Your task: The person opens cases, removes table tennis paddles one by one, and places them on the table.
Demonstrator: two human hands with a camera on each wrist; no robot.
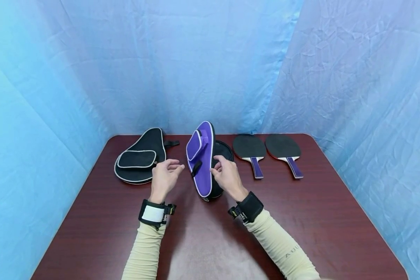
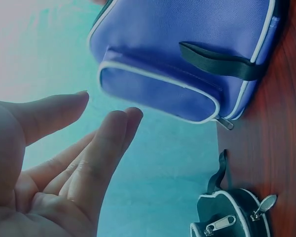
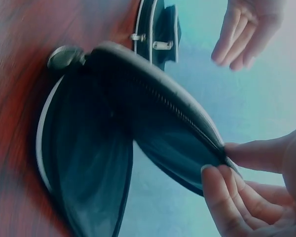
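Pale yellow sleeves [image 1: 283,245] run up over the table [image 1: 203,245] toward my two hands. With my right hand [image 1: 228,175] I pinch the zippered edge of a purple paddle case [image 1: 205,179] between thumb and fingers, its cover tilted up and gaping from the dark lower half. My left hand [image 1: 164,177] holds nothing; its thumb stands apart from slightly bent fingers, near the case's front pocket [image 1: 195,145] without touching it. The purple case sits between my hands, its lower half on the table. I count two cases, the other a black paddle case [image 1: 137,159] lying just left of my left hand, and two table-tennis paddles [image 1: 249,146], side by side right of the purple case, handles toward me.
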